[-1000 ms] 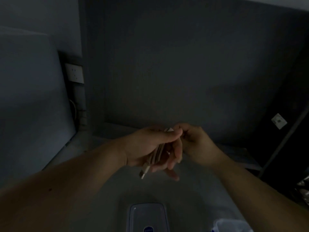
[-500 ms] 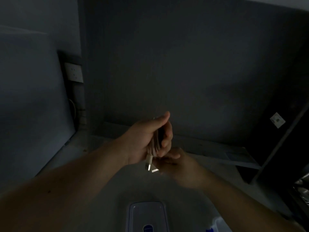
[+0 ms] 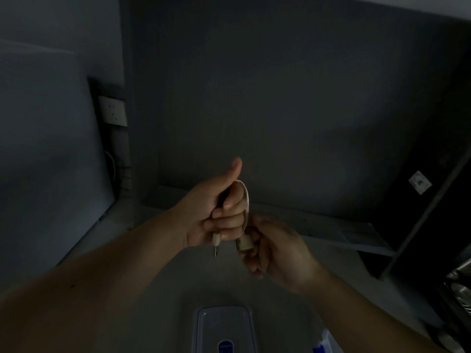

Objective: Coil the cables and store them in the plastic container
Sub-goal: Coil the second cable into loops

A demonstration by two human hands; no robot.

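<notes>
My left hand [image 3: 216,212] is fisted around a coiled white cable [image 3: 246,200], thumb pointing up. A loop of the cable arcs over my fingers and a small plug end [image 3: 216,247] hangs below the fist. My right hand [image 3: 275,250] sits just right of and below the left, pinching the cable's other, thicker connector [image 3: 245,242]. Both hands hover above the pale table. The clear plastic container [image 3: 224,327] with a blue label lies on the table below them, near the bottom edge.
A grey wall stands behind the table, with a white wall socket [image 3: 113,110] at the left. A dark shelf frame [image 3: 420,225] rises at the right. A white and blue package [image 3: 326,342] lies right of the container.
My left hand turned so its thumb points up, and a cable loop now shows over the fingers. My right hand took hold of the thick connector below the fist.
</notes>
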